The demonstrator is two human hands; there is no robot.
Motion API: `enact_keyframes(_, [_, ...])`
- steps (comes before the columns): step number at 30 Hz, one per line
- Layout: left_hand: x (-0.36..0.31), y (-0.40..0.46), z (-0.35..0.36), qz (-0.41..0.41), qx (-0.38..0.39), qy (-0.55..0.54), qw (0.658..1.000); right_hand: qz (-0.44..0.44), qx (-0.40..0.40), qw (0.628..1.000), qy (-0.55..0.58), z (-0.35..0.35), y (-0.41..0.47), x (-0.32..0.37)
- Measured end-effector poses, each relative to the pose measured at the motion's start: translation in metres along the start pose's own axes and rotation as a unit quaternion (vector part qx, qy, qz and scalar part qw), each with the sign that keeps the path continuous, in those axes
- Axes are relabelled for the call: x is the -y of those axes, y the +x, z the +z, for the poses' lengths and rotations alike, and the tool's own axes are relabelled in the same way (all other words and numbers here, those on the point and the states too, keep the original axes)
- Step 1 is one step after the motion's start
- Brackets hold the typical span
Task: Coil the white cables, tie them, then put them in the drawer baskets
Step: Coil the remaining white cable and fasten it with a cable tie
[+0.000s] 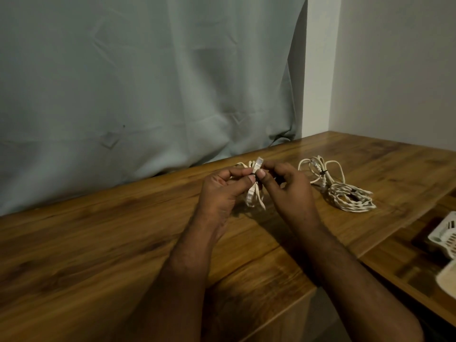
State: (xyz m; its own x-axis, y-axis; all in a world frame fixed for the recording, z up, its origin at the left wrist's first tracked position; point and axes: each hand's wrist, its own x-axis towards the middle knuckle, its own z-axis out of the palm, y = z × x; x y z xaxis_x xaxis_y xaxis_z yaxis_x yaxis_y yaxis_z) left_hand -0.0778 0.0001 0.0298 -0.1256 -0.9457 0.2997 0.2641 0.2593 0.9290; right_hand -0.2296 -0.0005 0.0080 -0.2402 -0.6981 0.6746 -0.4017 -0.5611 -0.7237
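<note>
I see both hands raised just over the tabletop (123, 230) — left hand (222, 191) and right hand (286, 191) each pinching the coiled cable (254, 193) at its dark tie. A second cable (345, 191) lies right of them, a basket (444, 233) at the right edge.

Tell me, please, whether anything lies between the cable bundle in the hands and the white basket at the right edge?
Yes: the second cable bundle lies on the table to the right of the held cable bundle, roughly toward the white basket; lifting over it should clear.

Wooden table (103, 243) bearing white cables (345, 191).
</note>
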Motion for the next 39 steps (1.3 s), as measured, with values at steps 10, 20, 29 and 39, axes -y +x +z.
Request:
enact_keyframes(10, [0.000,0.001,-0.001,0.005,0.025,0.069,0.997,0.012,0.037,0.999,0.000,-0.003,0.003,-0.005])
enact_keyframes(20, [0.006,0.003,0.001,0.013,0.040,0.076,0.996,0.056,0.036,0.997,0.036,-0.004,0.004,-0.010])
enact_keyframes(29, [0.011,0.011,-0.003,0.004,0.027,0.060,0.998,0.066,0.008,0.989,0.133,0.003,0.003,-0.003])
enact_keyframes(39, [0.005,0.011,-0.010,-0.026,0.040,0.002,0.999,0.062,0.082,0.979,0.176,0.000,-0.001,0.003])
